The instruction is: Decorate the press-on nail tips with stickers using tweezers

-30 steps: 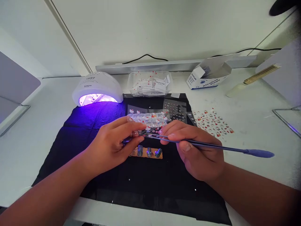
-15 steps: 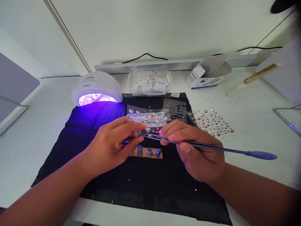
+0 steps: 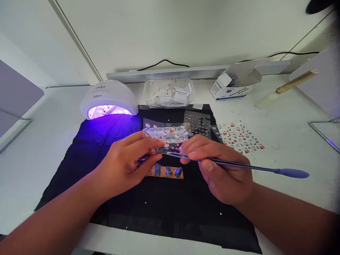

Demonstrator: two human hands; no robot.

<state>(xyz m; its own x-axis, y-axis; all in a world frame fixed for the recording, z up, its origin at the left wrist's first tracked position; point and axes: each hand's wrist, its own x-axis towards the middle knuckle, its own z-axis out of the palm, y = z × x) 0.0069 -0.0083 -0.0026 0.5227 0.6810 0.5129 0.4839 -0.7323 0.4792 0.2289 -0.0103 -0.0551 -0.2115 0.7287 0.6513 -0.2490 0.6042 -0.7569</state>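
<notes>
— While the black mat [image 3: 106, 166] covers most of the white table [image 3: 287, 141], what lies around it?

— Past the mat's far left corner sits a white nail lamp [image 3: 108, 97], glowing purple from its mouth. Beyond the mat's far edge stands a clear tub of pad sachets [image 3: 170, 94], and off to the far right of the mat an open box of alcohol pads [image 3: 236, 85] with a gold-and-cream stick [image 3: 287, 88] further right again. Just off the mat's right edge lies a sheet of red and white stickers [image 3: 240, 138].

— And on the mat itself?

— Near the far edge there is a clear charm case [image 3: 167, 131] with a dark sticker sheet [image 3: 198, 124] beside it. Nearer the mat's middle lies a wooden strip with painted nail tips [image 3: 167, 172].

— What are the hands doing?

— Both hover over the middle of the mat, just above that strip, close together. The left hand [image 3: 127, 164] is pinched shut, thumb against forefinger, on a small dark piece [image 3: 151, 154]; I cannot tell what it is. The right hand [image 3: 220, 170] is closed around long thin tweezers [image 3: 225, 163], whose points reach left to the left fingertips [image 3: 159, 144] while the blue rounded end sticks out right, beyond the mat's edge.
</notes>
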